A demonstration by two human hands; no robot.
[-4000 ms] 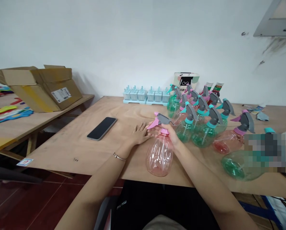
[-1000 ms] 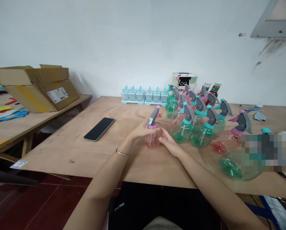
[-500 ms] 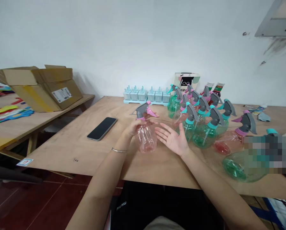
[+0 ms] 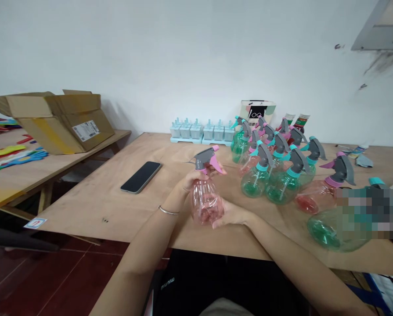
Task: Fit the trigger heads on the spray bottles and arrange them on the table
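Observation:
A clear pink spray bottle [image 4: 203,199] with a grey and pink trigger head stands nearly upright in front of me, tilted slightly. My left hand [image 4: 196,177] is wrapped round its neck, just under the pink collar, with some fingers behind the bottle. Low on its right side, my right hand [image 4: 231,213] grips the body; the fingers pass behind the clear plastic and the thumb shows at the front. To the right is a group of green and pink spray bottles, among them a green spray bottle [image 4: 256,180] closest to my hands.
A black phone [image 4: 141,177] lies to the left on the wooden table [image 4: 94,210]. Light-blue popsicle molds [image 4: 201,131] line the back by the wall. On another table at left sits an open cardboard box [image 4: 63,123]. A green spray bottle [image 4: 328,230] lies tilted at right, partly pixelated.
My right hand, open beside the bottle before, has moved down and left and closed on its lower body. The bottle has shifted slightly toward me and to the right.

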